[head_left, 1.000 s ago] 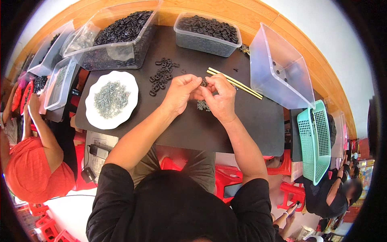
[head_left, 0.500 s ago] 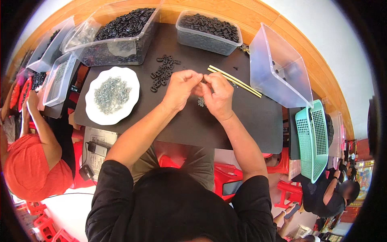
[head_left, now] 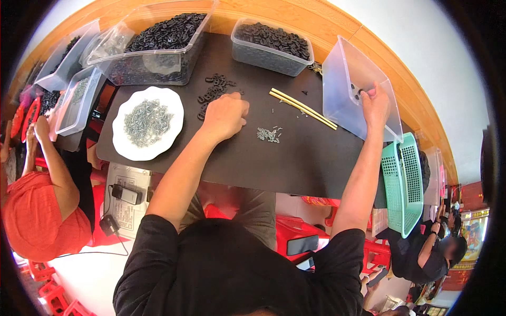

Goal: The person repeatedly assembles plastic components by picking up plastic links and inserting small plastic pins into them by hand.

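Observation:
My left hand (head_left: 226,115) rests low over the dark table, fingers curled, beside a loose pile of small black oval plastic pieces (head_left: 212,94). Whatever lies inside its curled fingers is hidden. At the right, my right hand (head_left: 376,107) reaches into a clear plastic bin (head_left: 337,79), its fingers pinched at a small black plastic piece by the tips. A few black pieces show in that bin. Between my hands lies a little heap of small grey metal pins (head_left: 269,135). A white scalloped plate (head_left: 122,145) at the left bears many more such pins.
Two yellow sticks (head_left: 303,108) lie on the table (head_left: 237,163). Clear tubs of black pieces (head_left: 271,60) (head_left: 153,71) stand along the back. A green basket (head_left: 403,184) hangs by the right edge. A co-worker in a red top (head_left: 47,216) sits at left.
My hands, together over the table's middle before, have parted. The right has moved right into the clear bin; the left has moved slightly left toward the black pile, uncovering the pin heap.

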